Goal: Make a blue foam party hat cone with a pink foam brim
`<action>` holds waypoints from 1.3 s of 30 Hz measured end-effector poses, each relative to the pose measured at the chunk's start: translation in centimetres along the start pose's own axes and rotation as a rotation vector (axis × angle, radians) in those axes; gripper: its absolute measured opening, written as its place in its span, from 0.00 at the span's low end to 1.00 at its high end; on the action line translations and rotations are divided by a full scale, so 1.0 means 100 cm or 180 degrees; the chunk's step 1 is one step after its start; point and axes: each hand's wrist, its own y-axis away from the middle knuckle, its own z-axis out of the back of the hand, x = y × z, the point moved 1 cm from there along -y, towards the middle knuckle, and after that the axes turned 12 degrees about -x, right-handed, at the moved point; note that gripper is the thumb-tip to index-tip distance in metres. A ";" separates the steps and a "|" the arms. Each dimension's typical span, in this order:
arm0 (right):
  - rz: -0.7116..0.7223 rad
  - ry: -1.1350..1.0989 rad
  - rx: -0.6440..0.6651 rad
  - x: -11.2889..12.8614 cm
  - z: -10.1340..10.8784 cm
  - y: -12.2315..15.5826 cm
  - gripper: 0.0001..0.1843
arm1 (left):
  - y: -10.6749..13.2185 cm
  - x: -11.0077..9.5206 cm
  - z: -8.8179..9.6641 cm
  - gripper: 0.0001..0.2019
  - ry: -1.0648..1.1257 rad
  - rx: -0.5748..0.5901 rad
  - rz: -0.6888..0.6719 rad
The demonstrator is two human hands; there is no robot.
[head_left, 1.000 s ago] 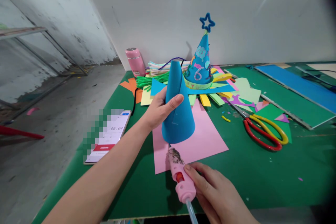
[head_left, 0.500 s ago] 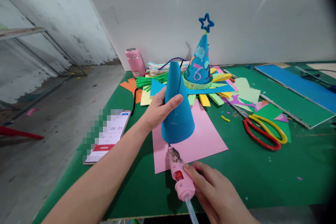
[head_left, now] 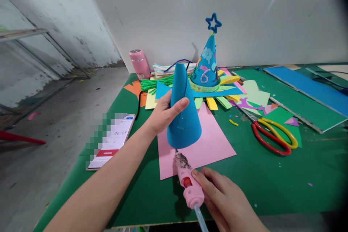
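Observation:
My left hand [head_left: 165,113] is closed round a plain blue paper cone [head_left: 183,110], holding it upright just above a pink paper sheet [head_left: 206,145]. The thumb presses across the cone's front seam. My right hand [head_left: 225,201] grips a pink hot glue gun [head_left: 187,181] near the table's front edge. Its dirty nozzle points up at the cone's lower rim, almost touching it. A clear glue stick sticks out of the gun's back end.
A decorated blue party hat [head_left: 207,66] with a star on top stands on coloured paper scraps behind. Red and yellow scissors [head_left: 273,136] lie to the right, a phone [head_left: 114,141] to the left, a pink bottle [head_left: 139,64] at the back. The green table [head_left: 272,181] ends close in front.
The glue gun and my right hand have shifted very slightly. The cone stays held in the same place.

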 end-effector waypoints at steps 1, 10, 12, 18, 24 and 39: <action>-0.0011 -0.0003 0.0038 0.000 0.001 0.000 0.25 | 0.000 0.000 0.000 0.14 -0.0003 -0.0011 0.0004; -0.0010 0.0018 0.0101 -0.002 0.002 0.003 0.28 | 0.001 0.000 0.000 0.14 0.0013 -0.0045 0.0021; -0.0008 0.0044 0.0110 -0.003 0.003 0.004 0.28 | 0.000 0.000 0.000 0.14 0.0015 -0.0031 0.0029; 0.0041 0.0139 0.0138 -0.004 0.006 0.006 0.30 | 0.000 0.000 -0.002 0.15 0.0025 0.0024 0.0008; 0.0146 0.0195 0.0085 -0.005 0.007 0.003 0.30 | 0.001 -0.001 -0.001 0.15 0.0025 0.0003 0.0027; -0.0007 -0.0015 0.0062 -0.001 0.000 0.001 0.27 | 0.000 0.000 -0.001 0.15 -0.0007 -0.0023 0.0010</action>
